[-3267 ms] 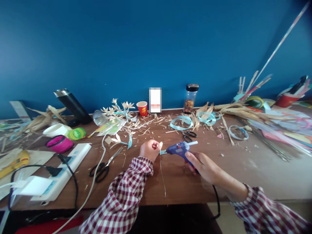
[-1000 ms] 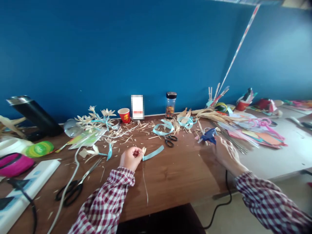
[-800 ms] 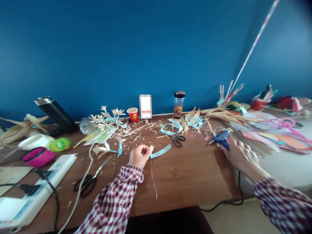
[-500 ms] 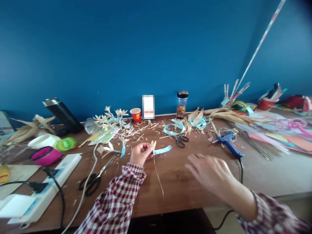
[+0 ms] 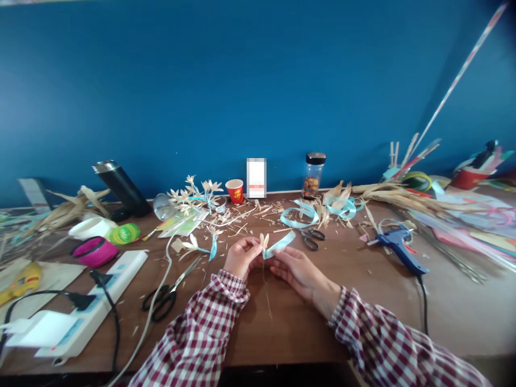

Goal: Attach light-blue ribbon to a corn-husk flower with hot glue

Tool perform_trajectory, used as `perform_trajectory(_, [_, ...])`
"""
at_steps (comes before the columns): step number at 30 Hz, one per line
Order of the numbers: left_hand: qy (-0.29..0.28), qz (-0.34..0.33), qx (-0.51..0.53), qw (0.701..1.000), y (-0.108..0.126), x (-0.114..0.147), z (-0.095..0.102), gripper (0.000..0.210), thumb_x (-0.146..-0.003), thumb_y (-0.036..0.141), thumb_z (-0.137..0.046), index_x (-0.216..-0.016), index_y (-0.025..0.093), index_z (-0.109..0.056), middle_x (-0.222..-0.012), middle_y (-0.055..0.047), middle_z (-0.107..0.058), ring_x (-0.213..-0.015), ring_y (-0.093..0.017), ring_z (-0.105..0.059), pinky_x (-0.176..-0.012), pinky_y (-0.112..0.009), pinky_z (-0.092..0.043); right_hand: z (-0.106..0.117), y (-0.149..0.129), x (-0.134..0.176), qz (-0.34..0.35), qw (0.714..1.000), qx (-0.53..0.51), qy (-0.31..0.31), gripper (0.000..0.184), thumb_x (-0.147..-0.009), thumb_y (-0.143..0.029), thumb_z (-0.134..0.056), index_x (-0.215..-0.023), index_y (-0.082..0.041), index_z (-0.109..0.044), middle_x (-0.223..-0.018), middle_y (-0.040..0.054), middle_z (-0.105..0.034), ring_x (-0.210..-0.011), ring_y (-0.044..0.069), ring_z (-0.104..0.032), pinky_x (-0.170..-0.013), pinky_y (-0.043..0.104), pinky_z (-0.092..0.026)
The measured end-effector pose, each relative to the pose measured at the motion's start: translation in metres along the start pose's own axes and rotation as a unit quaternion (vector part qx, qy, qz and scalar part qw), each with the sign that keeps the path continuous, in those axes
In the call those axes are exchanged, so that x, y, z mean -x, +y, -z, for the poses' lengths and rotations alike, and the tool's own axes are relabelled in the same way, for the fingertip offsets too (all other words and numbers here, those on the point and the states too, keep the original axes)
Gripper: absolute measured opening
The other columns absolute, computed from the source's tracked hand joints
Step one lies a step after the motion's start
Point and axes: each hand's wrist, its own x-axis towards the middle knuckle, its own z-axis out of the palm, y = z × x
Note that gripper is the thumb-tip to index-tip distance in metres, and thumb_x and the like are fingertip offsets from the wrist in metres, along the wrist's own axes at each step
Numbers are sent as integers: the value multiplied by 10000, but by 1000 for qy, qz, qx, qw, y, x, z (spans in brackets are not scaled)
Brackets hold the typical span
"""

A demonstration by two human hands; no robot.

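Note:
Over the middle of the table, my left hand [image 5: 242, 259] pinches a small pale husk flower [image 5: 264, 241] between thumb and fingers. From the flower's base a thin stem [image 5: 267, 290] hangs down. A light blue ribbon strip [image 5: 284, 243] runs from that base up to the right. My right hand [image 5: 297, 270] is closed at the ribbon's lower edge, close beside the left fingertips. Exactly where the ribbon meets the stem is hidden by my fingers. Left of my left hand lies a finished-looking husk flower [image 5: 191, 243] with a blue-wrapped stem [image 5: 213, 248].
Black-handled scissors [image 5: 169, 293] and a white power strip [image 5: 100, 306] lie left, a cable between them. Small scissors [image 5: 313, 238] and ribbon loops [image 5: 299, 215] sit beyond my hands. A blue glue gun [image 5: 399, 248] lies right. A red cup [image 5: 235, 191] and jar [image 5: 313, 174] stand behind.
My right hand has come in leftward from over the table's right side and closed on the ribbon beside the flower. My left hand still grips the flower. The view has turned slightly left.

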Motion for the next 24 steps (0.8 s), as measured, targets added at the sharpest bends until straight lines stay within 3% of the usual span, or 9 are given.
perform_trajectory(6, [-16, 44, -13, 999, 8, 3, -5, 320, -626, 201, -755, -922, 160, -640, -863, -52, -674, -707, -152, -641, -533, -230, -534, 2, 5, -2, 15, 1000, 6, -4, 141, -711, -274, -710, -797, -178, -652, -837, 29, -685, -781, 135, -646, -708, 241, -522])
perform_trajectory(12, [-91, 86, -52, 991, 9, 0, 5, 242, -573, 290, -801, -713, 132, -684, -885, -55, -678, -684, -109, -624, -582, -200, -520, 3, 5, 1, 28, 1000, 5, -12, 164, -696, -289, -720, -790, -171, -655, -831, 30, -683, -763, 131, -636, -733, 258, -515])
perform_trajectory(15, [-77, 80, -81, 991, 6, -1, 7, 253, -585, 323, -791, -726, 139, -689, -797, -43, -679, -641, -98, -612, -557, -191, -504, 2, 6, 2, 31, 999, 15, -10, 178, -689, -307, -719, -802, -183, -660, -836, 30, -686, -770, 143, -638, -741, 270, -513])
perform_trajectory(19, [-30, 33, -134, 990, 3, -1, 6, 264, -624, 367, -757, -777, 164, -690, -829, -42, -696, -664, -107, -624, -517, -173, -489, 0, 7, 4, 42, 999, 26, -5, 227, -674, -319, -728, -840, -176, -669, -867, 40, -691, -792, 152, -641, -747, 272, -503])
perform_trajectory(24, [-45, 14, -135, 990, -1, -2, 6, 307, -608, 390, -755, -799, 157, -695, -824, -60, -708, -752, -178, -657, -660, -298, -553, -1, 9, 3, 53, 998, 30, -3, 237, -684, -329, -720, -851, -169, -667, -874, 41, -690, -831, 167, -635, -782, 297, -493])
